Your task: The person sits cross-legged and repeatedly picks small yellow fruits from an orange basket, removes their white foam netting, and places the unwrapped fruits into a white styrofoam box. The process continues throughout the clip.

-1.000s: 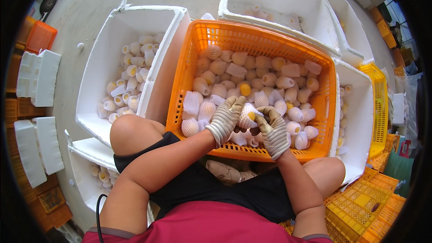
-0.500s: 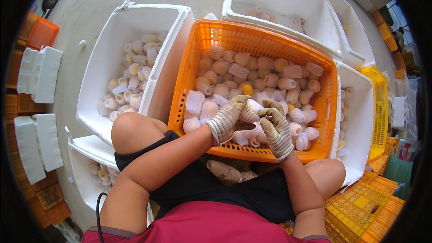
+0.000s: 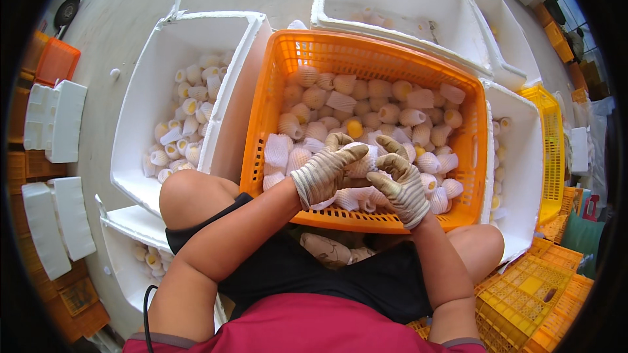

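Bends cream-gloved left hand point(image 3: 320, 173) against white foam-netted fruit point(image 3: 361, 166) over orange slatted plastic crate point(image 3: 353, 221); cannot tell whether gripping. Holds cream-gloved right hand point(image 3: 404, 189) half-open alongside, apparently empty. Nearly all visible crate fruit point(image 3: 390, 114) already sleeved; one yellow fruit point(image 3: 354, 129) apparently bare.

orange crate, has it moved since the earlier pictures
No. The orange crate keeps its place beside the white foam box on its left; both shift together slightly in the view.

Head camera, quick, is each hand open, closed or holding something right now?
Left hand: fingers curled beside a white foam-netted piece; grip cannot be told.
Right hand: fingers loosely bent near that piece; grip cannot be told.
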`<state>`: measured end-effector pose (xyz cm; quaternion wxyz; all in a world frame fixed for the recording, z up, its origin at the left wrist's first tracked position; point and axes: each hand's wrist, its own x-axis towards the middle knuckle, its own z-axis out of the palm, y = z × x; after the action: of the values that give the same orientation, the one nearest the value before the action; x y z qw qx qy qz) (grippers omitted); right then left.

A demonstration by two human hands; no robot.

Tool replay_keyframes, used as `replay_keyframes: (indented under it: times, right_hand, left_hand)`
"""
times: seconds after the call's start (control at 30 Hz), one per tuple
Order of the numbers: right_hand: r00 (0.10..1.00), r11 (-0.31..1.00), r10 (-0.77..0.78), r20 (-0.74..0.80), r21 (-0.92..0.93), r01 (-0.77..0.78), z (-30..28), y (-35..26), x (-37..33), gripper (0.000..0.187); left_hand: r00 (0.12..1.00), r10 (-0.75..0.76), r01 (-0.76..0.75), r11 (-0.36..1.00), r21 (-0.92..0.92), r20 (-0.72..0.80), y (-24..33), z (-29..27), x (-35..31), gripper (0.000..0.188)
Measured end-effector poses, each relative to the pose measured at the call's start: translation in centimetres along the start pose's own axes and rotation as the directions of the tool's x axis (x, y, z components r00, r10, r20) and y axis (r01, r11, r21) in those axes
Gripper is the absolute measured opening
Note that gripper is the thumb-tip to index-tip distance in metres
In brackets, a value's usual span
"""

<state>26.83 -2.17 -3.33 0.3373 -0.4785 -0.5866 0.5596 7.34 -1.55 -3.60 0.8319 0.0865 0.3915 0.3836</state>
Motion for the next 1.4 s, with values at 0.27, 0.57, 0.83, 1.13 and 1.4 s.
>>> replay_keyframes:
  times: [0.27, 0.57, 0.83, 1.13, 1.4]
  right_hand:
    - [0.935, 0.806, -0.355, -0.007, -0.509, 0.302, 2.9, -2.2, -1.5, 0.029]
    - [0.983, 0.990, -0.128, -0.129, -0.071, 0.119, 2.3, -1.3, -1.9, 0.071]
    - [0.994, 0.932, 0.110, 0.029, 0.343, -0.113, 3.0, -1.5, -1.0, 0.068]
    - [0.917, 0.447, 0.313, 0.248, 0.813, -0.373, 0.4, 0.1, 0.1, 0.057]
    - [0.936, 0.633, 0.246, 0.251, 0.690, -0.351, 1.8, -1.3, -1.4, 0.066]
  left_hand:
    - [0.991, 0.013, 0.009, 0.986, -0.164, 0.130, -2.3, -1.6, 1.1, 0.039]
    - [0.998, -0.038, 0.042, 0.992, -0.115, 0.043, -1.8, -1.5, 0.9, 0.059]
    - [1.000, -0.020, 0.021, 0.998, 0.057, -0.019, -2.4, 1.2, -0.8, 0.066]
    - [0.771, 0.602, -0.444, 0.274, 0.853, 0.208, 0.9, 1.7, -2.2, 0.055]
    - [0.648, 0.573, -0.527, -0.140, 0.839, 0.502, -1.2, 0.8, -1.2, 0.017]
